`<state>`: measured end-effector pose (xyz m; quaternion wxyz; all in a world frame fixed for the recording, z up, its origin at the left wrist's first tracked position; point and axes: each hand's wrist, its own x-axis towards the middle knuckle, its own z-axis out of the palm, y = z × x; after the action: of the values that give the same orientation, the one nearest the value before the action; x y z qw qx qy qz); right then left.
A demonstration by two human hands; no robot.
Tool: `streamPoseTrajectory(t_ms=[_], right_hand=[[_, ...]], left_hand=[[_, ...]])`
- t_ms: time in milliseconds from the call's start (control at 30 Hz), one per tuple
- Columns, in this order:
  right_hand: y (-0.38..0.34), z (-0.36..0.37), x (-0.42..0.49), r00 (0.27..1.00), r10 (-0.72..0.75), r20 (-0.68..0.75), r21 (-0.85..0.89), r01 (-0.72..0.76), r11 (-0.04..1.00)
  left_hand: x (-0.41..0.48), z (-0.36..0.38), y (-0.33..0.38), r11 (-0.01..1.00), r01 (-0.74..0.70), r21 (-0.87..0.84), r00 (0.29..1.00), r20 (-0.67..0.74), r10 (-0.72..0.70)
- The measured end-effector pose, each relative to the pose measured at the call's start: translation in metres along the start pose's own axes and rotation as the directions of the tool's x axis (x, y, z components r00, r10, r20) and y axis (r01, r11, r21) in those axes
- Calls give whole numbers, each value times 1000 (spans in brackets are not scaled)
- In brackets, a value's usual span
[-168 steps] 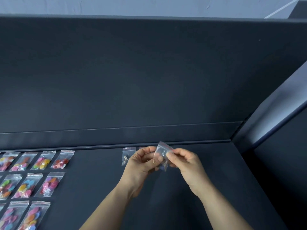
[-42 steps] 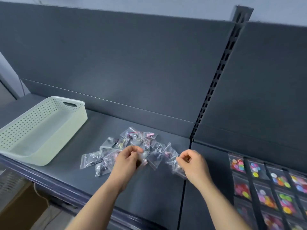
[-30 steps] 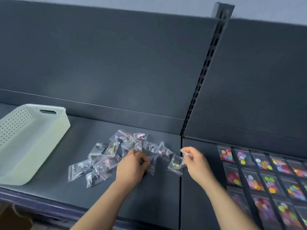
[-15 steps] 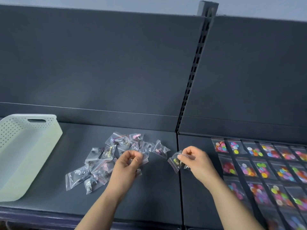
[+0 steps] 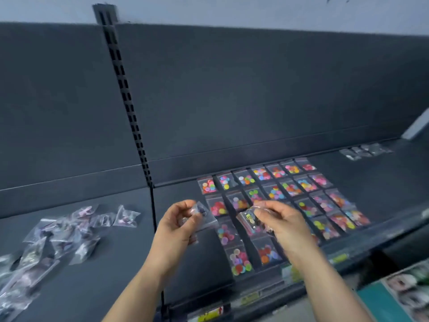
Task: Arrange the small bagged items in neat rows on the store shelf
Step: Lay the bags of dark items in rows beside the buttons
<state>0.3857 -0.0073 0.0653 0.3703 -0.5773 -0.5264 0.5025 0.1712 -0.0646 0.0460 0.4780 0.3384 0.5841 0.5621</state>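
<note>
The dark back panel (image 5: 232,101) fills most of what I see, split by a slotted upright (image 5: 126,105), and below it runs the dark shelf (image 5: 116,263). On its right section the bags of coloured discs (image 5: 291,188) lie flat in straight rows and columns. On the left section a loose pile of clear bags (image 5: 58,235) sprawls, overlapping and crumpled. My left hand (image 5: 177,225) hangs above the shelf near the seam between the sections, fingers and thumb curled round a small clear bag (image 5: 203,216) with something dark inside. My right hand (image 5: 281,221) is just beside it, over the grid, pinching a second clear bag (image 5: 248,219) holding a yellowish piece. Far back on the right, a short row of small bags (image 5: 365,151) lies against the panel, too blurred to read.
</note>
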Motion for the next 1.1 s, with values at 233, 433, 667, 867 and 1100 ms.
streamPoseTrajectory(t_ms=[233, 433, 667, 867, 1100], right_hand=[[36, -145, 2, 985, 77, -156, 89, -63, 994], [73, -262, 15, 947, 101, -305, 128, -65, 990], [99, -358, 39, 906, 135, -400, 178, -68, 982], [115, -417, 80, 876, 179, -448, 225, -83, 971], [107, -475, 152, 853, 168, -494, 233, -56, 971]], left_hand=[[-10, 144, -15, 998, 46, 34, 997, 55, -48], [-20, 267, -24, 998, 56, 29, 995, 86, -58], [-7, 370, -31, 995, 74, 66, 983, 163, -84], [31, 441, -33, 995, 81, 53, 974, 209, -90], [96, 526, -29, 996, 84, 42, 965, 244, -92]])
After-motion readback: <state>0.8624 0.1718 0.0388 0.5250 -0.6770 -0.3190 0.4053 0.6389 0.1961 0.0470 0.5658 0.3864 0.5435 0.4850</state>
